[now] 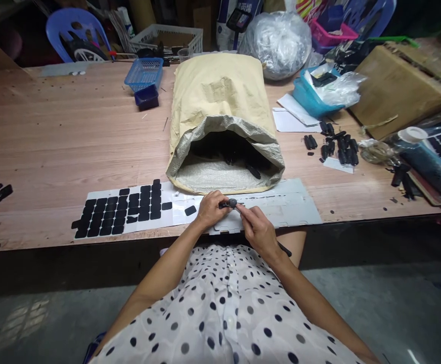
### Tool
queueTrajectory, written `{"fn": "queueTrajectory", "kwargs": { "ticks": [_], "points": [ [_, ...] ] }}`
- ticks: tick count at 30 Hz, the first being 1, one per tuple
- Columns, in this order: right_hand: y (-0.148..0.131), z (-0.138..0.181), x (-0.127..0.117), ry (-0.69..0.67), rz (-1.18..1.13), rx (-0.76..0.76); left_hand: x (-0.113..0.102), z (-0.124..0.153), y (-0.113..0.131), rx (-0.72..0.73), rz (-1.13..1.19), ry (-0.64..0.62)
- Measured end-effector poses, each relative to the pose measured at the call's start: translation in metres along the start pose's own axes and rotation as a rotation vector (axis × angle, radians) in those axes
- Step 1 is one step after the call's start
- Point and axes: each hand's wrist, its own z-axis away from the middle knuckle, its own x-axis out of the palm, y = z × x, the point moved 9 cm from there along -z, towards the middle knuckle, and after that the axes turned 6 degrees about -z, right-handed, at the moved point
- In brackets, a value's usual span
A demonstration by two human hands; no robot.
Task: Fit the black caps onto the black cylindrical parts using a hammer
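In front of the sack's mouth, my left hand (212, 208) is closed in a pinch on a small black part (232, 202) with a rounded end. My right hand (260, 230) grips a slim tool whose dark handle (284, 249) sticks out below the palm; its tip meets the black part and its exact kind is hidden. Beneath both hands lies a pale grey board (296, 207). Left of it, a white sheet (144, 226) carries rows of black rounded stickers (106, 215). One loose black piece (190, 210) rests near my left hand.
A yellow woven sack (220, 81) lies open towards me, dark parts inside. Black parts (344, 146) are scattered at right, near a cardboard box (402, 86) and a turquoise basin (311, 93). Blue baskets (144, 71) stand back left. The table edge (42, 246) runs before me.
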Motion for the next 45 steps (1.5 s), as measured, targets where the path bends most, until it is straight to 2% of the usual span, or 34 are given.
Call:
{"fn": "queueTrajectory", "kwargs": {
  "ticks": [3,8,12,15,19,22,28,37,42,45],
  "points": [
    [0.002,-0.001,0.000,-0.016,0.031,0.017,0.000,0.000,0.000,-0.002,0.004,0.007],
    [0.004,0.001,-0.012,0.067,0.021,0.034,0.000,0.000,0.001,0.006,0.006,0.008],
    [0.007,0.005,-0.009,0.040,0.050,0.036,0.000,0.000,0.000,-0.008,0.006,0.008],
    [0.012,0.003,-0.016,0.070,0.059,0.055,-0.001,0.000,0.001,-0.002,0.002,0.009],
    [0.026,-0.010,-0.035,0.169,0.164,0.070,0.000,0.001,0.000,0.012,0.001,0.002],
    [0.048,-0.022,-0.042,0.199,0.272,0.116,-0.001,0.002,-0.002,0.023,0.011,0.001],
    [0.078,-0.040,-0.030,0.161,0.443,0.102,-0.002,0.004,-0.003,0.053,0.026,-0.001],
    [0.074,-0.039,-0.023,0.167,0.542,0.072,-0.006,0.005,-0.009,0.036,0.065,0.018],
    [0.072,-0.041,-0.021,0.138,0.558,0.084,-0.015,0.019,0.010,0.054,0.112,-0.004],
    [0.072,-0.041,-0.020,0.127,0.539,0.091,0.001,0.042,0.036,0.129,0.193,-0.163]
  ]
}}
